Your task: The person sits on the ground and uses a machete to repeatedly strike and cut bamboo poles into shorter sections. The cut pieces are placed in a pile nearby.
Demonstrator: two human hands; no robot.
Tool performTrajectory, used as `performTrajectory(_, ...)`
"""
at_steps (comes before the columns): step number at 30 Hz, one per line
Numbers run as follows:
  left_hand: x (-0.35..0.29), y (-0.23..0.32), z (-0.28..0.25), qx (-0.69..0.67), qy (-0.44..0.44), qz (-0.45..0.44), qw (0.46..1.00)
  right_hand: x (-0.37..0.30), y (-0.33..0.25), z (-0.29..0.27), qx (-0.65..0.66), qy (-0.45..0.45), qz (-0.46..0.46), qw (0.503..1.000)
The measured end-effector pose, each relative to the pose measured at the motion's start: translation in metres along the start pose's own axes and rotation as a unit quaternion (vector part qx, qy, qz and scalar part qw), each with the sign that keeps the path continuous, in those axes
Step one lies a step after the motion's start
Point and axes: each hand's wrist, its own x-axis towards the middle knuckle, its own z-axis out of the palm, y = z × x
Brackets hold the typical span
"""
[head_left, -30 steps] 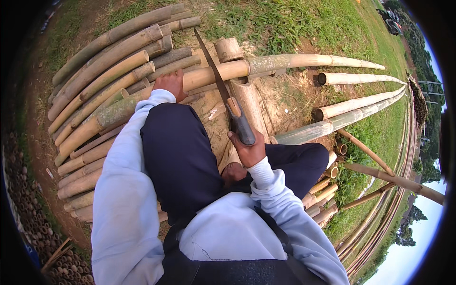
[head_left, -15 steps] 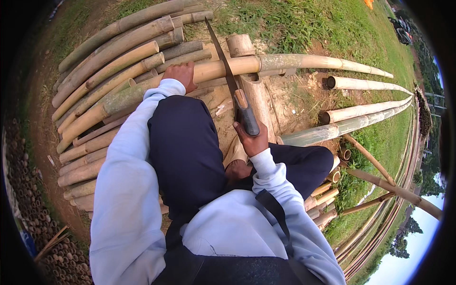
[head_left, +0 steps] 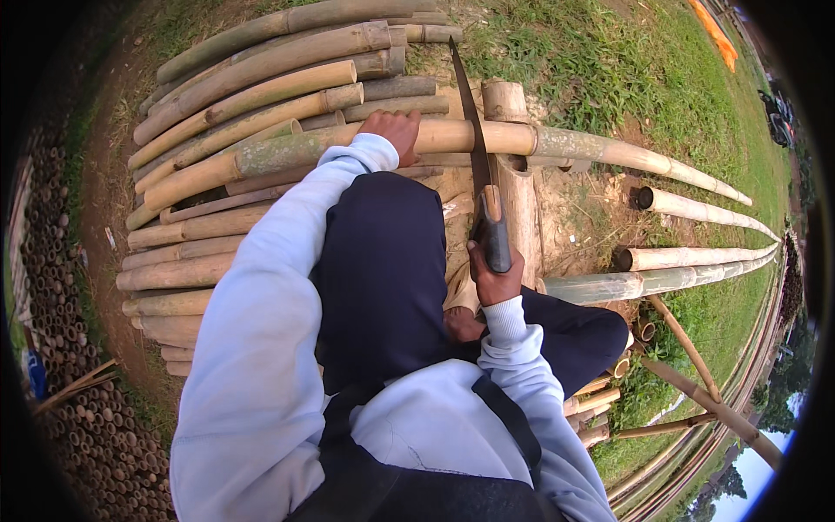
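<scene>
A long bamboo pole [head_left: 439, 137] lies crosswise in front of me, over a short upright-looking bamboo stump [head_left: 504, 102] and a thicker length of bamboo [head_left: 520, 209]. My left hand [head_left: 393, 135] is closed over the top of the pole, left of the saw. In my right hand [head_left: 497, 277] is the dark grip of a handsaw [head_left: 472, 113]. Its long blade crosses the pole just left of a node, and the tip points away from me. Whether the teeth have entered the bamboo I cannot tell. My bent left knee [head_left: 383, 261] is close below the pole.
Several cut bamboo lengths [head_left: 261, 74] lie side by side on the left. More long poles [head_left: 696, 283] stretch out to the right, near a frame of crossed poles [head_left: 696, 391]. A stack of bamboo ends [head_left: 96, 435] fills the lower left. My bare foot [head_left: 463, 324] is below the saw.
The whole view has turned slightly, so the scene sits farther right and lower. Both hands keep their grips, and the saw still crosses the pole at about the same spot.
</scene>
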Motion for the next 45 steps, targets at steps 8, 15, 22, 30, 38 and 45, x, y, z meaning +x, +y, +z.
performTrajectory(8,-0.005,-0.002,-0.001,-0.019,-0.009,-0.021,1.000,-0.155,-0.063,-0.082,-0.045,-0.022,0.120,0.992)
performTrajectory(15,0.009,0.006,0.000,-0.004,-0.031,-0.011,0.999,0.023,0.009,-0.008,-0.030,-0.006,0.005,1.000)
performTrajectory(22,-0.007,0.000,-0.005,0.002,-0.029,-0.024,0.999,-0.134,-0.051,-0.073,-0.045,-0.037,0.067,0.996)
performTrajectory(30,0.006,0.005,0.001,-0.007,-0.042,-0.021,0.999,-0.008,-0.003,-0.016,-0.062,0.006,0.007,0.998)
performTrajectory(38,-0.003,-0.002,-0.001,-0.002,-0.014,-0.025,1.000,-0.111,-0.032,-0.065,-0.025,-0.032,0.061,0.997)
performTrajectory(45,-0.007,-0.001,-0.001,0.001,-0.031,-0.036,0.999,-0.093,-0.028,-0.060,-0.031,-0.024,0.024,0.999)
